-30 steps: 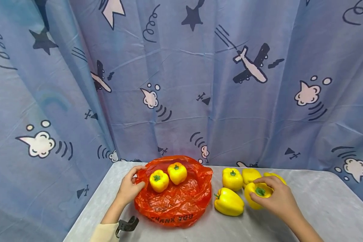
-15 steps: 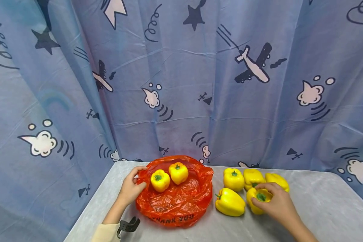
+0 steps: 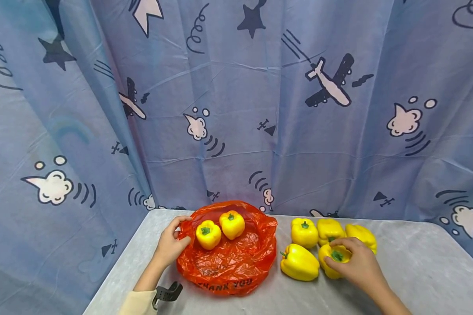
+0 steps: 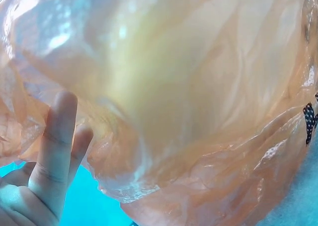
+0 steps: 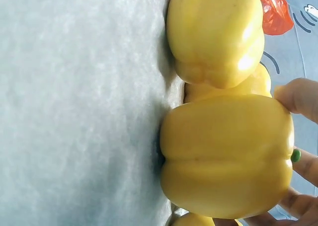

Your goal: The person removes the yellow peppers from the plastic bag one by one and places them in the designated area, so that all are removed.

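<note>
A red plastic bag (image 3: 236,267) lies spread with its mouth up, and two yellow bell peppers, one at left (image 3: 208,235) and one at right (image 3: 232,225), sit inside it. My left hand (image 3: 171,243) holds the bag's left rim between thumb and fingers; its fingers (image 4: 59,141) show against the thin film in the left wrist view. On the right, my right hand (image 3: 356,262) grips a yellow bell pepper (image 5: 228,156) around its top, by the green stem. That pepper's base appears to rest on the table. The hand partly covers it in the head view.
Close around the gripped pepper are more yellow bell peppers: one on its side (image 3: 299,263), one upright (image 3: 304,234), and two behind, at middle (image 3: 330,230) and right (image 3: 361,236). A grey-white cloth covers the table (image 3: 425,267). A patterned blue curtain (image 3: 236,109) hangs behind.
My right hand has moved slightly down and toward me with the pepper, uncovering more of the two peppers behind it. The left hand and the bag have stayed put.
</note>
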A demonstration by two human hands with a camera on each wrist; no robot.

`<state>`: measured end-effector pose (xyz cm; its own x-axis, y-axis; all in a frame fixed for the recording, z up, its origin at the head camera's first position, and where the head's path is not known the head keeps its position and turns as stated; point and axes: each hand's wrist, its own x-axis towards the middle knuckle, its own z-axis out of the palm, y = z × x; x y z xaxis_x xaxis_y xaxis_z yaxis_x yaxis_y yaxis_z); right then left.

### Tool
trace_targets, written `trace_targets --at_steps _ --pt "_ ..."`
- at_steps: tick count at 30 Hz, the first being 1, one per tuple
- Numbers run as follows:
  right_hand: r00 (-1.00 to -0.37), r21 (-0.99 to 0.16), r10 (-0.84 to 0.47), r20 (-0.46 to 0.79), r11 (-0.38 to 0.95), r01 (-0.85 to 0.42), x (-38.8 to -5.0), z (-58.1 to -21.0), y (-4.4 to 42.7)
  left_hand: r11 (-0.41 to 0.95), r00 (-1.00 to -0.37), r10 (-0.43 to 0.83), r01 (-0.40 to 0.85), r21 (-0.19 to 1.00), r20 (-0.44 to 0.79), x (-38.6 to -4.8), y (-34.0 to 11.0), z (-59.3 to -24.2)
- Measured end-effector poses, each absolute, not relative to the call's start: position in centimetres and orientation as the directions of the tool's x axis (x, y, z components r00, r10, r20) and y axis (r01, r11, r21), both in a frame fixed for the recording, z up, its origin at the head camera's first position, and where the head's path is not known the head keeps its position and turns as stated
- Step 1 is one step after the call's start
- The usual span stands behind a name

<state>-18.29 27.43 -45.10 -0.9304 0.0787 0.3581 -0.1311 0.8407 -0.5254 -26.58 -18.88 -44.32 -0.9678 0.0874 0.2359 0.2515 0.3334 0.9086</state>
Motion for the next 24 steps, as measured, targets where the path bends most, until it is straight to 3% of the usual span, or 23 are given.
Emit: trace_targets --at_steps 15,24 --pt "-0.945 -0.474 0.036 0.325 0.871 -0.129 -17.8 -44.8 27.3 0.343 -0.969 0.087 0.247 0.906 0.231 -26.5 -18.7 -44.0" --pt "-0.955 -0.506 0.031 0.296 0.853 -0.129 -17.5 -43.5 26.6 0.346 -0.971 0.088 0.241 0.907 0.224 -26.5 -18.7 -44.0"
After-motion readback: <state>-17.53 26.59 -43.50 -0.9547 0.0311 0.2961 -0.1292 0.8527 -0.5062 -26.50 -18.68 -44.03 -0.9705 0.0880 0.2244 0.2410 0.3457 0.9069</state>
